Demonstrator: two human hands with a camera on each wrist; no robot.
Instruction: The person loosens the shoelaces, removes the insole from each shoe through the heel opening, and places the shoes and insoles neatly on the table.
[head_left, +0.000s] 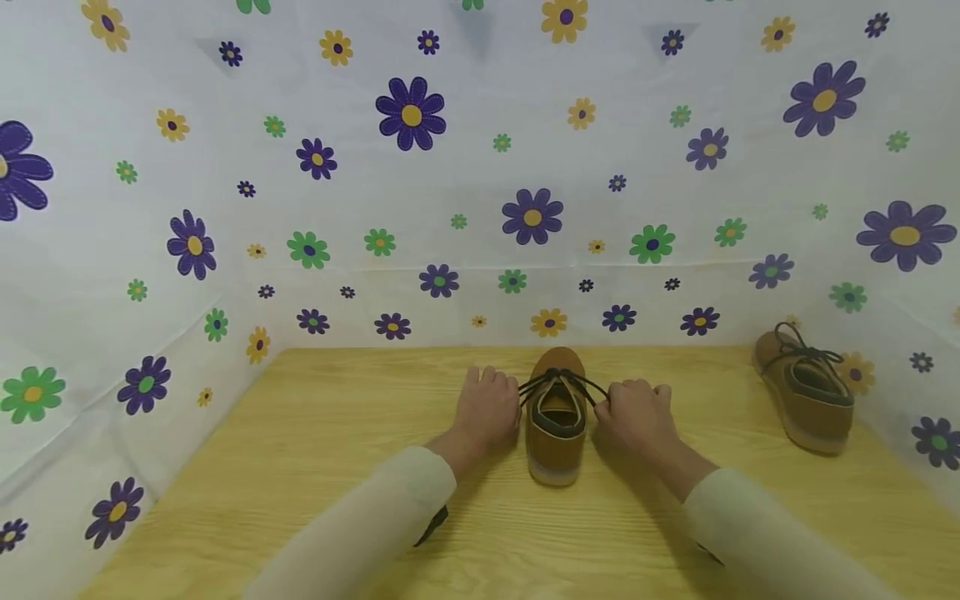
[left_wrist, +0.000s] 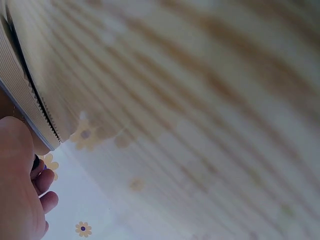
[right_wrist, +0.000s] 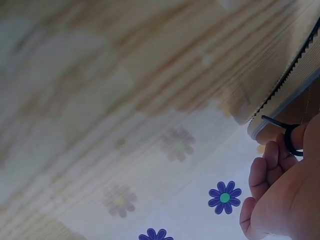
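Yellowish wood [head_left: 337,408], a brown dark-collared shoe [head_left: 557,454], black laces [head_left: 558,375] in both hands' [head_left: 489,408] [head_left: 641,414] curled fingers [right_wrist: 258,175]

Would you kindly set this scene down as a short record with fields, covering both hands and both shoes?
left hand: grips black laces, left side
right hand: grips black laces, right side
middle shoe: brown, upright between the hands, toe pointing away
other shoe: brown, at right, untouched
surface: wood-grain table
backdrop: white, flower-patterned

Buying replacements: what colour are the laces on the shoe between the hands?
The laces look black, clearest in the head view.
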